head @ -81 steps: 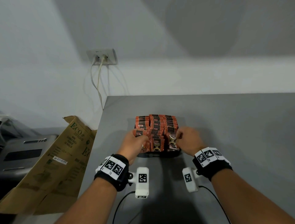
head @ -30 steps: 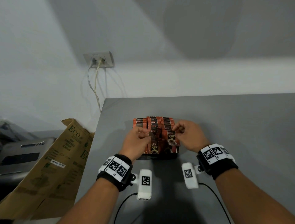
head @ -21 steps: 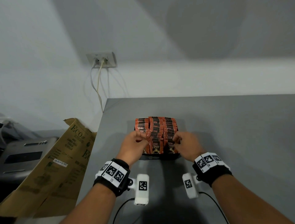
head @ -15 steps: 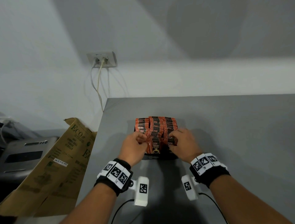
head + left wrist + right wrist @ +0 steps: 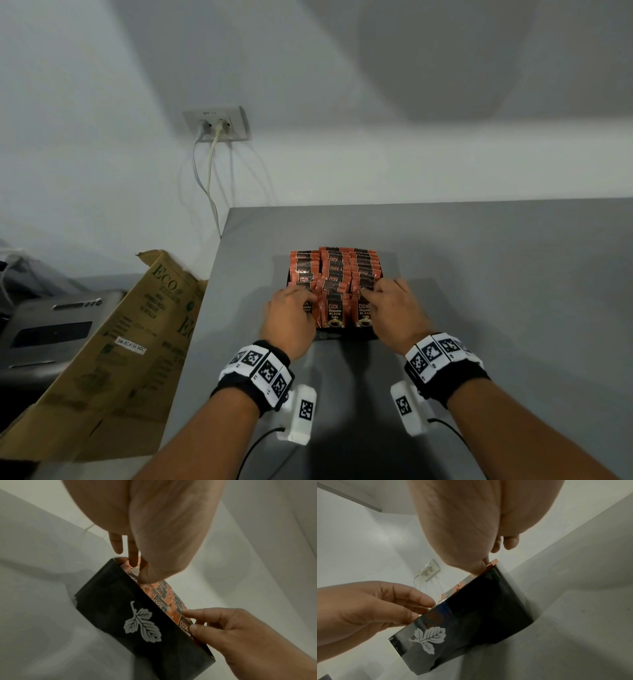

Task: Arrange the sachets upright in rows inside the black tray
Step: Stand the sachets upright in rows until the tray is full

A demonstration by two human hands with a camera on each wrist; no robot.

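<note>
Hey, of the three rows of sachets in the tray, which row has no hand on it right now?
The middle row: its front sachet stands fully exposed, between the left hand and right hand.

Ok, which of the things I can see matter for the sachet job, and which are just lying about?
In the job:
sachets, upright in rows
black tray holding them
left hand at the left row
right hand, fingers pinching a front right sachet

Lying about:
cardboard box left of the table
wall socket with two cables
grey machine at far left
</note>
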